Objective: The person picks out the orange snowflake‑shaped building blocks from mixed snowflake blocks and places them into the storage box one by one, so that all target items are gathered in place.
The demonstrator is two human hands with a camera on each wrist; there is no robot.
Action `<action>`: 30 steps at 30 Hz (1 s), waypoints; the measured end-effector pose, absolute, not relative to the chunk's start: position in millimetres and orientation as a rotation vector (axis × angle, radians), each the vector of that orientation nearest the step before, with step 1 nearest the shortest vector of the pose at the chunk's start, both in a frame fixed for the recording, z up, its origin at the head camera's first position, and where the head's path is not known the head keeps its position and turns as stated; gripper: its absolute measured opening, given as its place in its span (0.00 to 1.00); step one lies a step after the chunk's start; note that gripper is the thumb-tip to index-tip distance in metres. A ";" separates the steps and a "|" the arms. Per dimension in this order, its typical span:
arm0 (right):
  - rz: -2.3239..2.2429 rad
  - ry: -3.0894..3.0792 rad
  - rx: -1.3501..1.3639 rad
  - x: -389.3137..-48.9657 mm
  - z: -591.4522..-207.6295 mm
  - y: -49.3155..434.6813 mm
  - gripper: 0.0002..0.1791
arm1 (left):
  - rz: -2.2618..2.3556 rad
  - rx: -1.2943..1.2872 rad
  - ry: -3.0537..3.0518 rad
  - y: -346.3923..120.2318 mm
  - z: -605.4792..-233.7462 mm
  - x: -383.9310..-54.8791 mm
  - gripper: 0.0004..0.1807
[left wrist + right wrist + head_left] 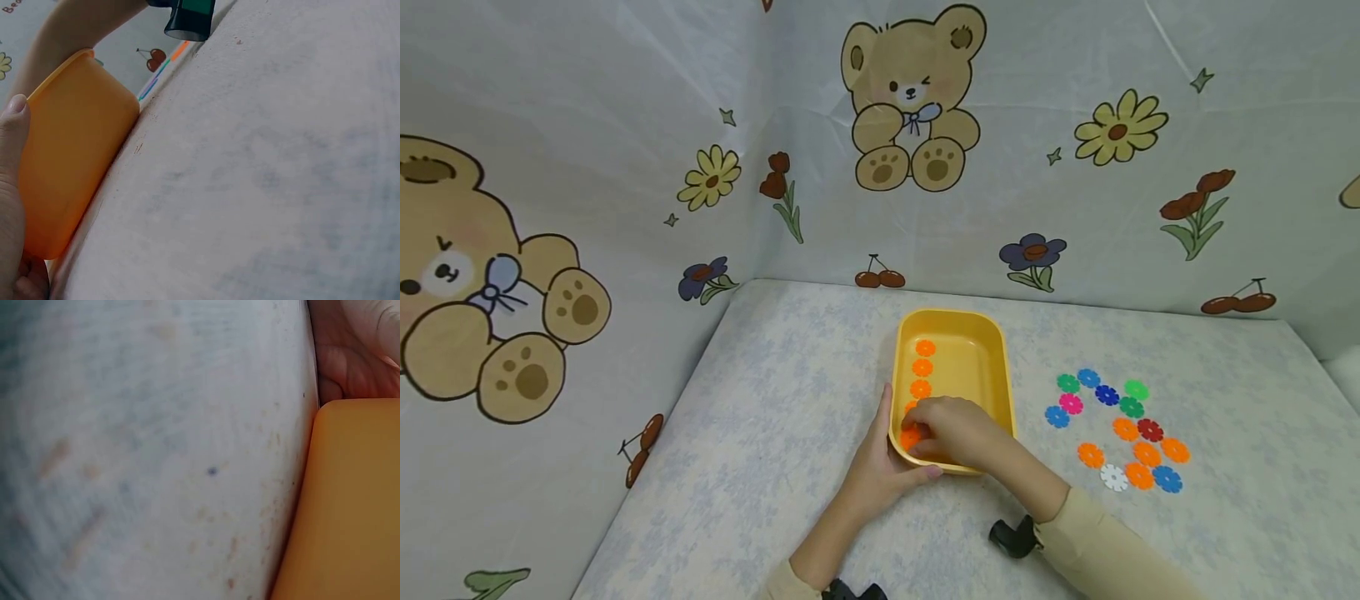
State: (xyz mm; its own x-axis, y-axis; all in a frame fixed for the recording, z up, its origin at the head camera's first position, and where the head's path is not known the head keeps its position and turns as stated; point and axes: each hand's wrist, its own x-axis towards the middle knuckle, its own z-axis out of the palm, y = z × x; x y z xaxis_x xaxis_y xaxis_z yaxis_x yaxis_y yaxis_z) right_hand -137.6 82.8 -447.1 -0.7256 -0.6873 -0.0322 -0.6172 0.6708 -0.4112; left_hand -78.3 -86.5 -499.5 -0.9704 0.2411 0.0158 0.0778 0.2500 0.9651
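The orange discs (pixel 922 367) lie in a column along the left side of the yellow tray (pixel 973 367), near the centre of the head view; three show fully, and those nearer the person are partly covered by fingers. Each disc appears to be thin, notched plastic: treat it as light, stiff and hard to break, but smooth and apt to slide on the tray floor. Take hold of a disc at opposite points of its notched edge, with fingertip and thumb; lying flat, it offers little edge, so light pressure on one side may help to tilt it. The right grip (pixel 958 427) reaches over the tray with bent fingers at the lowest orange disc; whether they pinch it or only touch it cannot be told. The tray is probably light and slightly flexible, and may skid if pushed; steady it at a corner, below the rim. The left grip (pixel 883 468) holds the tray's lower left corner, thumb along the near wall and fingers against the left wall. Loose discs (pixel 1147 454) in orange, blue, green, pink, red and white lie right of the tray, in the lower right of the frame. The desk (pixel 760 433) has a pale mottled surface; a bear-printed sheet (pixel 1022 75) hangs behind it, across the top.
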 end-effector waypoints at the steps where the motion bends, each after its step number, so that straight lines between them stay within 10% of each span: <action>1: -0.556 2.706 -1.068 -137.5 -447.4 82.9 0.09 | 1.820 0.306 2.372 -86.6 -499.4 -78.3 0.68; 30: -0.786 3.014 -0.795 -121.7 -398.9 182.9 0.12 | 1.921 0.322 2.277 -83.7 -498.7 -78.3 0.68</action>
State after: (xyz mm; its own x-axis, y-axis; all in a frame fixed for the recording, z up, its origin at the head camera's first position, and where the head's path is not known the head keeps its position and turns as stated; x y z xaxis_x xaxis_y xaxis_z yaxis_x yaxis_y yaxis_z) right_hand -121.7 182.9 -398.9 -0.8750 -0.4455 0.1893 -0.4812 0.7582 -0.4400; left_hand -78.3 -83.7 -498.7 -0.9665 0.2552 0.0272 0.0699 0.1597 0.9847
